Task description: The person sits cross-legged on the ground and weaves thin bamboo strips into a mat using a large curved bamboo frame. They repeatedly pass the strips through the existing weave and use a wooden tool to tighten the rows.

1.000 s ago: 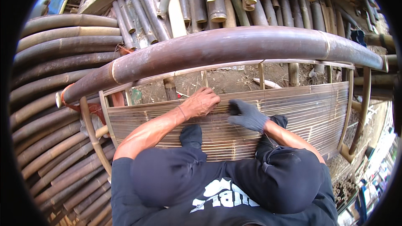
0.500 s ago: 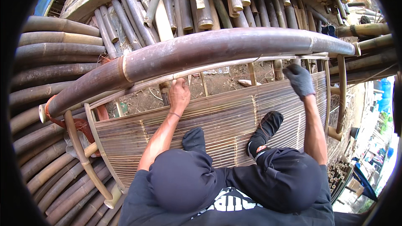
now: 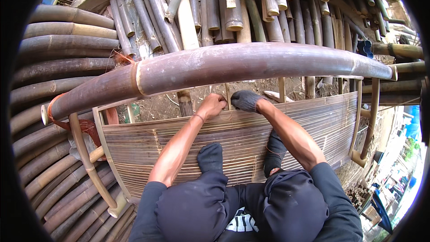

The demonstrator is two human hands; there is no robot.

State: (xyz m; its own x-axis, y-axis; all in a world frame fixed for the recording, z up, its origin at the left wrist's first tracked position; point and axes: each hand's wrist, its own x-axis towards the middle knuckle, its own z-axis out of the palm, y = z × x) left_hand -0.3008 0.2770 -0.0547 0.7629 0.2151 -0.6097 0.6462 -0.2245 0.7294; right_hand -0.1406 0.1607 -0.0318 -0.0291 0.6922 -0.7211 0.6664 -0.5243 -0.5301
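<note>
I squat on a flat panel of thin bamboo slats (image 3: 148, 143), with my feet in dark socks (image 3: 210, 157) planted on it. My bare left hand (image 3: 211, 105) is closed in a fist at the panel's far edge. My right hand (image 3: 245, 100), in a dark glove, is closed on the same edge right beside it. A thin upright bamboo strip (image 3: 227, 90) rises between the two hands. Just beyond them a thick brown bamboo pole (image 3: 251, 65) runs crosswise above the panel.
Stacked bamboo poles lie at the left (image 3: 58, 45) and along the top (image 3: 233, 4). Curved bamboo frame pieces flank the panel at the left (image 3: 87, 166) and right (image 3: 369, 121). Red cord (image 3: 56, 107) wraps the thick pole's left end. Bare earth shows beyond the panel.
Both hands went from the panel's middle up to its far edge. Half a second ago they were wide apart there; now the right hand has come left to meet the left hand.
</note>
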